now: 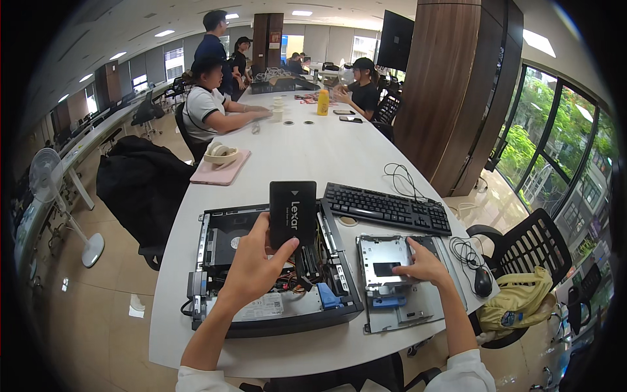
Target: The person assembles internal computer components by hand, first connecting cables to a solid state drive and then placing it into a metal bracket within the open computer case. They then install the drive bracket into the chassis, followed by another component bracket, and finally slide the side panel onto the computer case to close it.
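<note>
left hand (251,264) raised over the open computer case (274,271), fingers and thumb closed on the lower end of a flat black rectangular drive (292,212). drive held upright, face toward the camera, pale lettering down its face and a small pale mark near the top; its upper edge stands above the rear edge of the case.

right hand (424,264) rests palm down on the silver metal drive bracket (392,277), fingers spread narrow and bent, tips on the bracket's upper right part near a dark panel. it grips nothing that i can see. bracket lies flat on the white desk (313,150), just right of the case, with a dark rectangular opening in its middle and a blue plastic piece at its near edge.

case interior: black cover plate at left with a round pale sticker, cables in the centre, a blue tab at the near right corner, and a white rectangular label with dark print on the near edge under the left wrist.

black keyboard (386,208) lies behind the bracket, cable coiled behind it. black mouse (482,281) at the desk's right edge. pink flat pad (221,168) with a cream-coloured headset on it further back left. yellow bottle (322,102) far down the desk, where other people sit.
</note>
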A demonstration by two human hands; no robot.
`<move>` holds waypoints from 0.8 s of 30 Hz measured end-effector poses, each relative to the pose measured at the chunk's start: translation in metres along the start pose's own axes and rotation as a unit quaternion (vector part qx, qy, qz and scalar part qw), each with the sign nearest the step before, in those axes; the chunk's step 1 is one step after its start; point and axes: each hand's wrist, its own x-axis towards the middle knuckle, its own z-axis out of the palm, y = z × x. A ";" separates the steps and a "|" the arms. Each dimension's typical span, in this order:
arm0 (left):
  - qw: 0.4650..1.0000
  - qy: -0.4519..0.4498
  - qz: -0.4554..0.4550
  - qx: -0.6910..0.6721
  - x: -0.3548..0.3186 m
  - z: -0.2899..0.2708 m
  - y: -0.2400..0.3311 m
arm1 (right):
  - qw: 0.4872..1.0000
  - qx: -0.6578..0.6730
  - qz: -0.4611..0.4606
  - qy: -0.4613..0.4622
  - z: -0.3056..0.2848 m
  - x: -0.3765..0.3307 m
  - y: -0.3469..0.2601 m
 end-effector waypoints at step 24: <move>0.997 0.003 0.022 -0.071 -0.002 0.014 -0.005 | 0.546 0.833 -0.086 -0.031 -0.005 -0.011 -0.004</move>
